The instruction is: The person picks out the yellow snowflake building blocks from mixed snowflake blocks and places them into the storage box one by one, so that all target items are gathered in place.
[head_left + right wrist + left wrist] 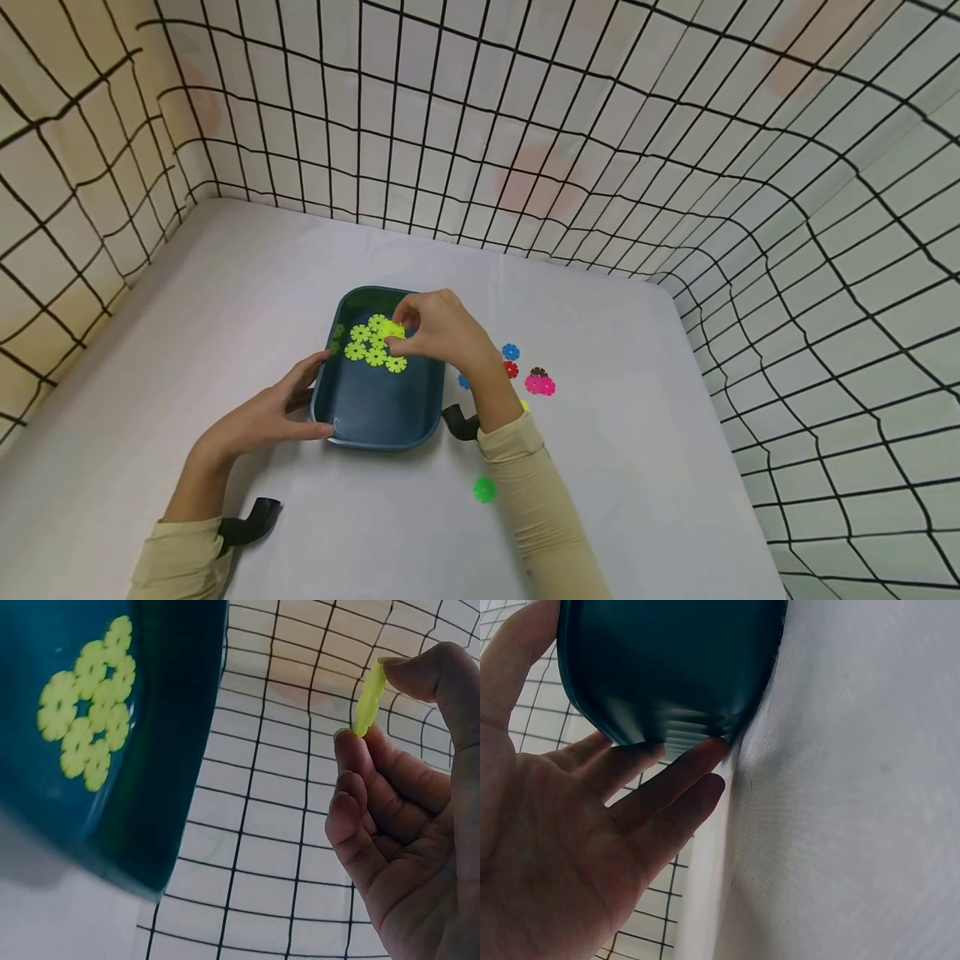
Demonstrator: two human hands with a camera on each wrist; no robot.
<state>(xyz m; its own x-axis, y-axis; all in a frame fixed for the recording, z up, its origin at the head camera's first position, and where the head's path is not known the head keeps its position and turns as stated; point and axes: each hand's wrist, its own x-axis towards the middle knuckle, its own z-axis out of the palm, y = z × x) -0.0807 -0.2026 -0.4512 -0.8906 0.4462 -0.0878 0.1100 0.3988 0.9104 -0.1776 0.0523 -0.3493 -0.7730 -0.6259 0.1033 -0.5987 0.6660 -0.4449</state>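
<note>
My right hand [442, 329] pinches a yellow snowflake disc [370, 697] between thumb and fingertips, above the blue tray [382, 417]. In the right wrist view the disc is edge-on, apart from the tray. Several yellow snowflake discs [377, 357] lie together on the tray floor, some overlapping. At the tray's left side is my left hand [258, 417], thumb by the near corner and fingers touching the outer wall. The left wrist view shows those fingers [679, 776] fairly straight against the tray. My right hand hides part of the disc cluster in the head view.
Right of the tray lie blue [511, 352], red [512, 369], brown [538, 372] and pink discs [540, 384], partly behind my right forearm. A green disc [484, 489] lies nearer. Black curved pieces [251, 522] show at both wrists. Black wire mesh [480, 125] surrounds the white table [637, 467].
</note>
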